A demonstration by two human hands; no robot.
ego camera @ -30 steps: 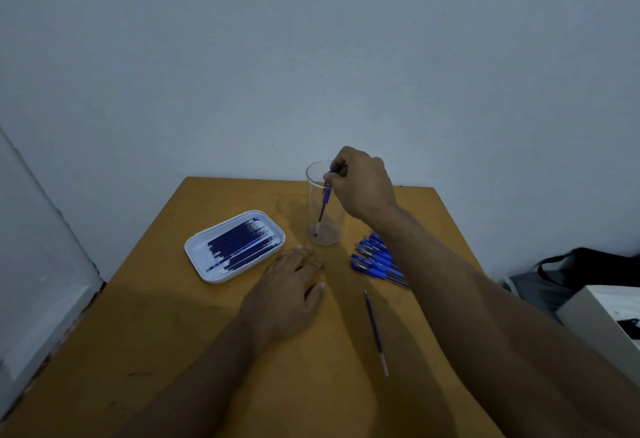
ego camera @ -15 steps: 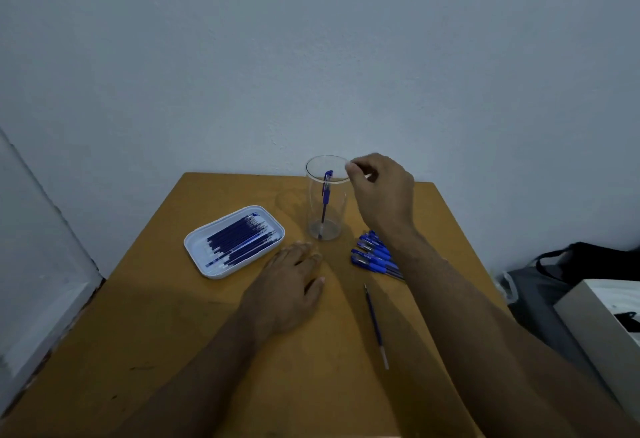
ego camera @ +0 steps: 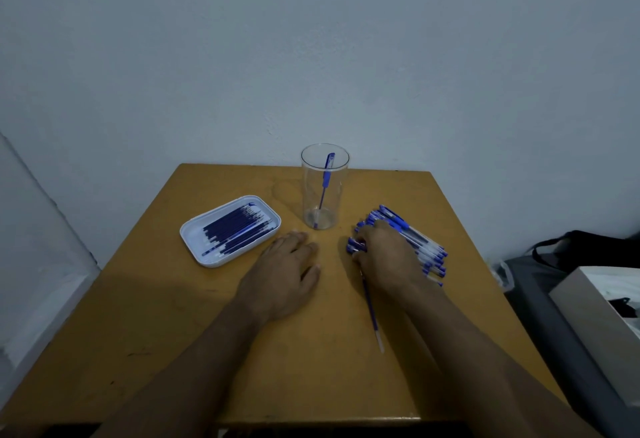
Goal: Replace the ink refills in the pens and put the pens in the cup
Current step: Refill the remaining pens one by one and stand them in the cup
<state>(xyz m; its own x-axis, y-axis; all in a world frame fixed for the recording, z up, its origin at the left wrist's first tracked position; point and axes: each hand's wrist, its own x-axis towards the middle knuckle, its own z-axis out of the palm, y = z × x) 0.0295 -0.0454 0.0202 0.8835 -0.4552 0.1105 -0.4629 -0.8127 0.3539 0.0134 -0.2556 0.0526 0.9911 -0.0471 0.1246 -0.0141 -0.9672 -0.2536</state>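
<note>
- Clear plastic cup (ego camera: 324,191) stands upright near the far edge of the wooden table (ego camera: 173,333), with one blue pen (ego camera: 325,188) leaning inside it, cap end up.
- Pile of pens (ego camera: 415,243) lies right of the cup; the right hand (ego camera: 384,257) rests on its near-left end, fingers curled down over the caps. Whether they pinch one pen I cannot tell.
- Left hand (ego camera: 287,271) lies flat on the table, fingers straight and relaxed, holding nothing.
- White tray (ego camera: 194,233) of dark refills (ego camera: 235,229) sits left of the cup.
- One loose refill (ego camera: 371,309) lies on the table beside the right wrist.
- Judged step: one pen done, picking the next from the pile.
- Next move calls for isolating a single pen, lifting it free without scattering the others, then both hands to open it.
</note>
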